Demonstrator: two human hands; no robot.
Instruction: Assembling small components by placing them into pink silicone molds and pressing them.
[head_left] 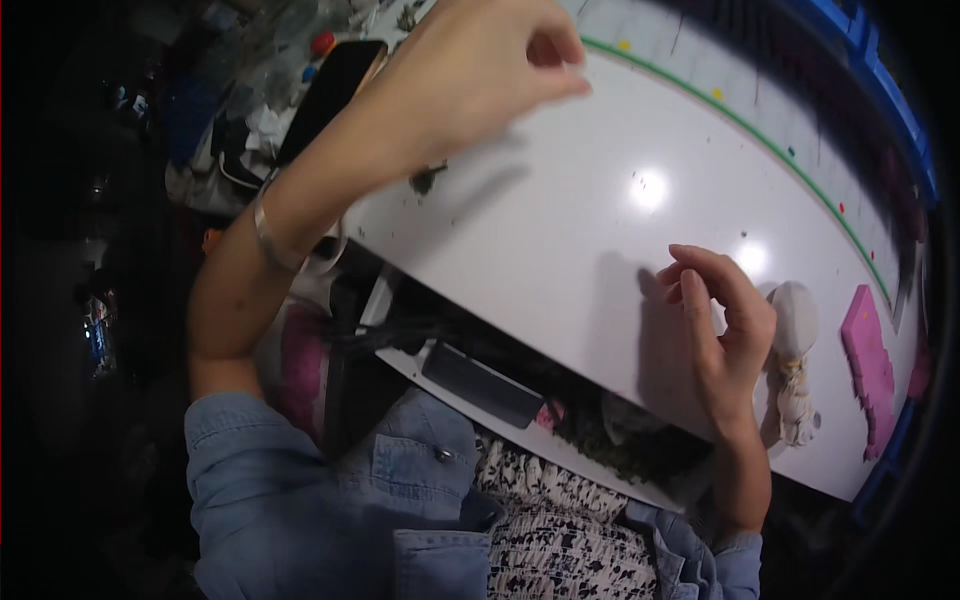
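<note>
My left hand [500, 70] is raised over the far part of the white table [560, 220]. Its thumb and forefinger come together in a pinch, and whatever is between them is too small and blurred to name. Below its wrist a small dark scrap [427, 180] lies on the table. My right hand [735, 330] hovers over the table's right side, fingers loosely bent and thumb apart, with nothing visible in it. Just right of it lies a pale object with a rounded head and a wrapped, tied lower part [795, 350].
A pink jagged-edged piece [868, 370] lies at the far right. A green strip [740, 120] runs along the back, before a blue frame [885, 85]. At the left are a dark phone [335, 95] and cluttered plastic bags. An open drawer with a grey box [480, 385] is below the table edge.
</note>
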